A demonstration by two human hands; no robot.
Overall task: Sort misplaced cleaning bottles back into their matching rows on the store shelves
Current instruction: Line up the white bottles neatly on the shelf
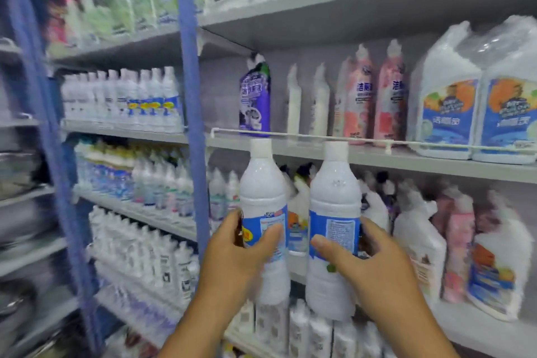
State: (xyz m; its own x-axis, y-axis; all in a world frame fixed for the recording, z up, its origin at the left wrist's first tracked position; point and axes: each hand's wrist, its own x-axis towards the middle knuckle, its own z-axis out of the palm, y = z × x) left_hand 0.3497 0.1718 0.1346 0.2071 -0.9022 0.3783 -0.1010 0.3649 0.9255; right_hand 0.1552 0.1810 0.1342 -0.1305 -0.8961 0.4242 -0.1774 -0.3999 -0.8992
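Holding two white bottles upright, one per hand, in front of the store shelves. Left hand point(236, 253) grips the left white bottle point(263, 212) around its blue label, thumb across the front, fingers wrapped behind. Right hand point(374, 267) grips the right white bottle point(334, 221) the same way, thumb on the label's lower edge. Bottles sit side by side, close but not touching, both with white caps.

Landmark: white rail point(319, 136) running along the front lip of the middle shelf point(436, 161).
- Both caps reach up to just below that rail; left cap nearly touches it.
- Above the rail, on the shelf: purple bottle point(255, 96) at the left end, then two slim white bottles point(308, 102), two pink bottles point(374, 96), and two big white jugs point(476, 107) with blue-orange labels furthest right.
- Below the rail, behind the held bottles: mixed angled-neck bottles, white and pink point(459, 244), on the lower shelf. Heavy blur, labels unreadable.
- Left of the rail, past the blue upright post point(189, 96): a tight row of matching white bottles with blue-yellow labels point(139, 99), same look as the two in hand. More rows of white bottles stacked on the shelves beneath it.
- Well above the rail, top shelf: clear and green-tinted containers, blurred.
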